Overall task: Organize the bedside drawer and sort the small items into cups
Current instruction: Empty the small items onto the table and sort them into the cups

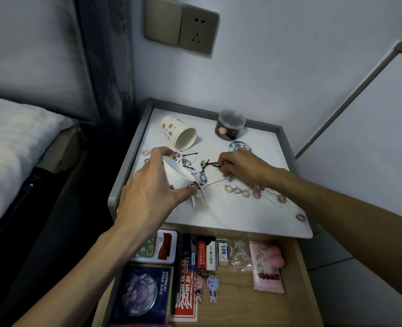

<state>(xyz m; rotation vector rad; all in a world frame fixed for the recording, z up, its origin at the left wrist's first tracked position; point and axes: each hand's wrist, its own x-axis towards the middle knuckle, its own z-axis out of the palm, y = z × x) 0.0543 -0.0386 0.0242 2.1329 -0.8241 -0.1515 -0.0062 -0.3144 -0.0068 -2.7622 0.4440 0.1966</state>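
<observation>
My left hand (153, 185) grips a white paper cup (177, 177), tilted with its mouth toward the right, above the white top of the bedside table (254, 215). My right hand (240, 167) pinches black bobby pins (210, 164) at the middle of the tabletop. More black pins (190, 154) lie by the cup. Small pastel hair ties (241, 192) and white plastic picks (200, 201) are scattered below my right hand. A second paper cup (180, 134) with coloured dots lies on its side at the back left.
A clear round jar (230, 125) of dark items stands at the back. A round badge (239, 146) lies beside it. The open wooden drawer (299, 279) below holds boxes, an eraser, keychains, a pink packet and a blue card. A bed is on the left.
</observation>
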